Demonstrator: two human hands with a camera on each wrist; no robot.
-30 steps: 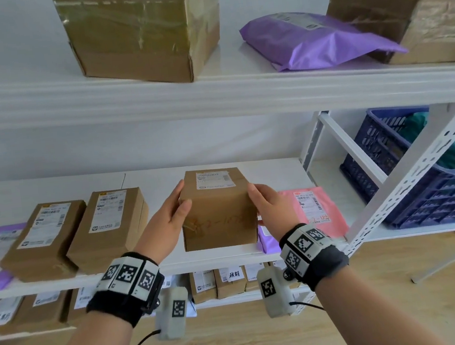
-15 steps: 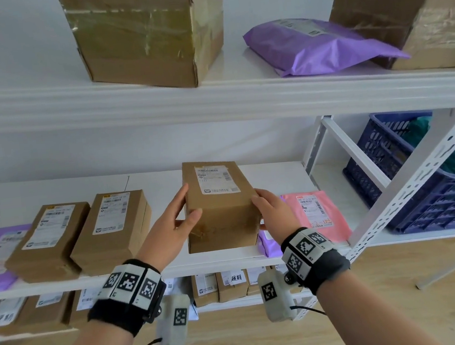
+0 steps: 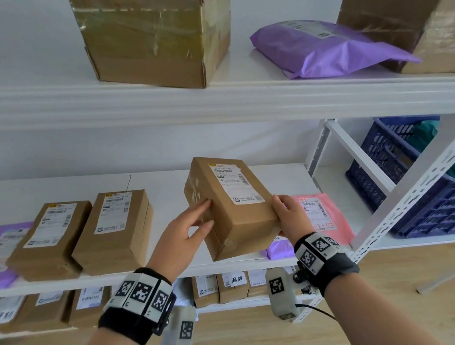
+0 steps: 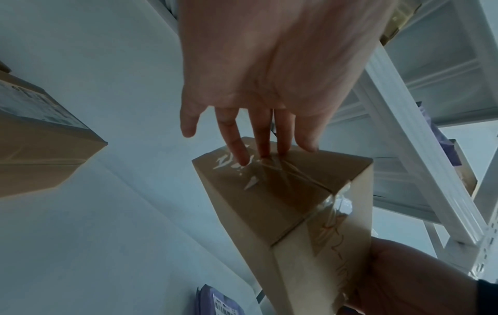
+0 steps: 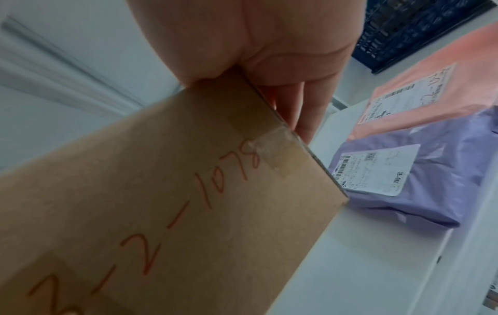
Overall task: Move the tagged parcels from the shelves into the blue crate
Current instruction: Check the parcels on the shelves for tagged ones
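crate: right shelf bay, teal bags inside | box: tilted above middle shelf | left hand: straight fingers on taped side | right hand: grips right end | pink mailer behind

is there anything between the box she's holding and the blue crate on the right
Yes. The white shelf upright and its slanted brace stand between the box and the blue crate. The pink mailer lies on the shelf below that path. The crate's top looks open, though it already holds parcels.
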